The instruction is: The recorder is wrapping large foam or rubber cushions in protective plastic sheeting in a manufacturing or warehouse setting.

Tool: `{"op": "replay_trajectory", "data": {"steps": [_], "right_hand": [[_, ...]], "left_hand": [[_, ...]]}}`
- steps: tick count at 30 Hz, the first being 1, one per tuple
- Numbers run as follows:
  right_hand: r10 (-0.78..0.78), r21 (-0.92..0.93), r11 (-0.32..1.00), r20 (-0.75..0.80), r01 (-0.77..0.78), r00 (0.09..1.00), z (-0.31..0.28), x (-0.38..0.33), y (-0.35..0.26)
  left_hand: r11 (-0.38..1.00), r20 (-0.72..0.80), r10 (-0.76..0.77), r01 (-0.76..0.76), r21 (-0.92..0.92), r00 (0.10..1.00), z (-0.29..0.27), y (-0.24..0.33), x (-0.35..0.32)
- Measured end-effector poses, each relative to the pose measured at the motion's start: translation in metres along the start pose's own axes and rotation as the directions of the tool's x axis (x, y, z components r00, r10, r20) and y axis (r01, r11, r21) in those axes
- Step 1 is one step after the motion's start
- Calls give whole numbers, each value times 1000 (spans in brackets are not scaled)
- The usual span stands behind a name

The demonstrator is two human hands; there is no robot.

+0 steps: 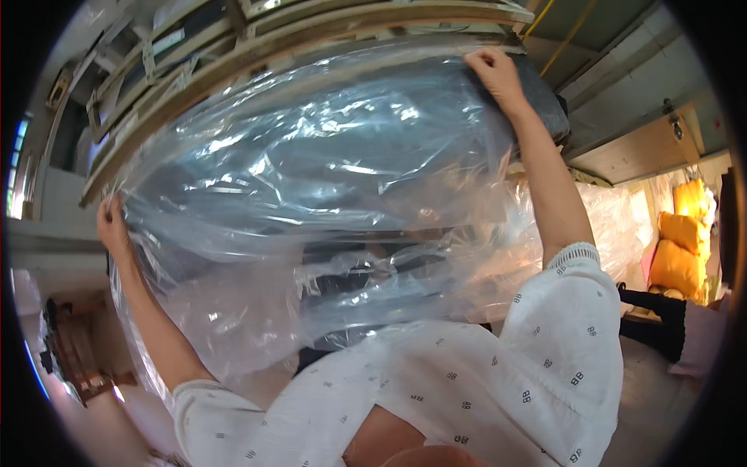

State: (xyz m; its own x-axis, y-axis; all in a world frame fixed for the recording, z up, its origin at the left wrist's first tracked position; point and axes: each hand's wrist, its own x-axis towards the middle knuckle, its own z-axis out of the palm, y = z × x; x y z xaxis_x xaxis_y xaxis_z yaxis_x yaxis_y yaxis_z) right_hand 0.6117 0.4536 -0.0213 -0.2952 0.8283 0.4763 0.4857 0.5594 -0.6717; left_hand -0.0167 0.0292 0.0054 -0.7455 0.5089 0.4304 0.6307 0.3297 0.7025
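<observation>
your arms reach up and wide, stretching a large clear plastic bag over a dark bulky item beneath wooden shelving. your left hand grips the bag's left edge, fingers closed on the film. your right hand presses its upper right corner, fingers curled over it. yellow sacks sit far right.

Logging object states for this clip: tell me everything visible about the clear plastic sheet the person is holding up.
The clear plastic sheet is thin, glossy film, heavily wrinkled and catching bright highlights. It is stretched wide and held overhead, draped over a dark flat object beneath wooden shelving. The left hand grips its left edge; the right hand presses its upper right corner against the dark object. Its lower part hangs in loose folds toward the white sleeves.
</observation>
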Motion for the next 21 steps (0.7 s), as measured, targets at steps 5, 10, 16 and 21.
{"op": "replay_trajectory", "data": {"steps": [5,10,16,21], "right_hand": [[233,-237,946,23,-221,972,-99,-24,-29],[-441,-504,784,-41,362,897,-108,-51,-97],[-529,255,844,551,473,646,9,-112,-207],[-284,-266,804,614,531,737,-4,-110,-111]], "left_hand": [[989,253,107,-128,70,961,81,115,-86],[856,75,432,-383,-347,899,252,201,-91],[819,94,444,-361,-446,891,255,248,-118],[854,-66,507,-512,-97,859,51,200,-202]]}}
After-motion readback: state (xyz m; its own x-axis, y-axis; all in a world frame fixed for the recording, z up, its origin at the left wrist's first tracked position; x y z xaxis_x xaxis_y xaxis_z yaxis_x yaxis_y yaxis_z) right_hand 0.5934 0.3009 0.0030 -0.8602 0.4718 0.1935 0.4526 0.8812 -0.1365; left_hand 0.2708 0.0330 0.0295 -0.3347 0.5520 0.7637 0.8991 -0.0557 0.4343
